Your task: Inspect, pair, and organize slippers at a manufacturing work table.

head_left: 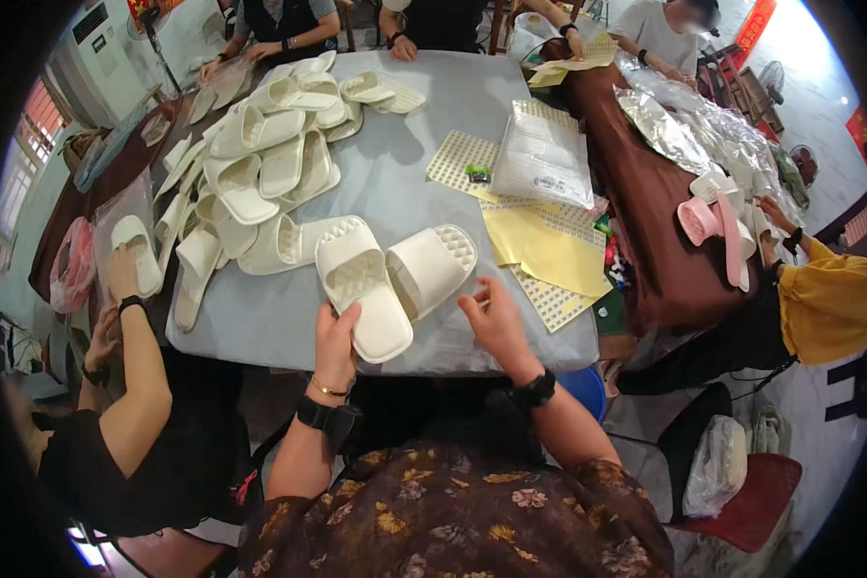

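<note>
The cream slipper [371, 299] is near the front edge of the grey-covered bench [443, 349], its heel end toward the person and its quilted toe end pointing away; the left hand [335, 342] grips it by the side edge near the heel, thumb over the footbed and fingers mostly hidden beneath; it looks like moulded foam, so it is probably very light, soft enough to bend, hardly fragile, and perhaps a little slick where the surface is smooth; the thick sole edge seems the surest hold, since the broad strap would likely give or crease if squeezed; just beside it sits a second slipper [430, 273], turned toe outward to the right, which should handle the same way; the right hand [496, 323] is near that one, holding nothing, its fingers loosely curled and parted; beyond and to the left a pile of slippers [260, 159] overlaps loosely, so one pulled from low down could bring others sliding; to the right lie yellow sheets [549, 255], apparently thin and easily creased, and beyond them a plastic-wrapped packet [545, 159] on more dotted sheets [460, 159].
</note>
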A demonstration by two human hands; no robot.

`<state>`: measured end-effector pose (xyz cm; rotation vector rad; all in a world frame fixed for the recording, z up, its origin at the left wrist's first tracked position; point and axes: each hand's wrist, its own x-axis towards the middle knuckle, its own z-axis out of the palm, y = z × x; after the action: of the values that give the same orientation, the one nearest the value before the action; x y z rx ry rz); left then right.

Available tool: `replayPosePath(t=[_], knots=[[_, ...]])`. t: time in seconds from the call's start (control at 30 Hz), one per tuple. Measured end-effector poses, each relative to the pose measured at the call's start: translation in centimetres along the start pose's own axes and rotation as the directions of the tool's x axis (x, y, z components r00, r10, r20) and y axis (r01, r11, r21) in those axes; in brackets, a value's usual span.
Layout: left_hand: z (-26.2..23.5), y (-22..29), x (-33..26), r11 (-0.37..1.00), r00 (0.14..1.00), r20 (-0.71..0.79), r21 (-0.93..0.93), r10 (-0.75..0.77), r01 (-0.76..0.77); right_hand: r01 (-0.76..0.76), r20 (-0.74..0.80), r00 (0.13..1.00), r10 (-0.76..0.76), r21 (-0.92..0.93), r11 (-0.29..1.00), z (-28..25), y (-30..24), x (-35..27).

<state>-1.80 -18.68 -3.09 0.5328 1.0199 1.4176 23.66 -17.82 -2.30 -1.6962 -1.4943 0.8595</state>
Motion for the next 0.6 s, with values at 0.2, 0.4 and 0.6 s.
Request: replayPosePath(t=[0.2, 0.4, 0.6], knots=[[-0.8, 0.9, 0.0, 0.92, 0.998, 0.004, 0.387, 0.07, -0.066, 0.081, 0.011, 0.997, -0.082, -0.322, 0.943, 3.5, -2.7, 0.6], [-0.8, 0.9, -0.8, 0.945, 0.992, 0.102, 0.324, -0.076, 0.039, 0.148, -0.073, 0.981, -0.182, -0.336, 0.93, 2.4, -2.2, 3.2], [-0.2, -0.8, -0.9, 0.925, 0.985, 0.165, 0.379, -0.043, -0.023, 0.139, -0.187, 0.953, -0.239, -0.43, 0.892, -2.4, 0.4, 5.4]])
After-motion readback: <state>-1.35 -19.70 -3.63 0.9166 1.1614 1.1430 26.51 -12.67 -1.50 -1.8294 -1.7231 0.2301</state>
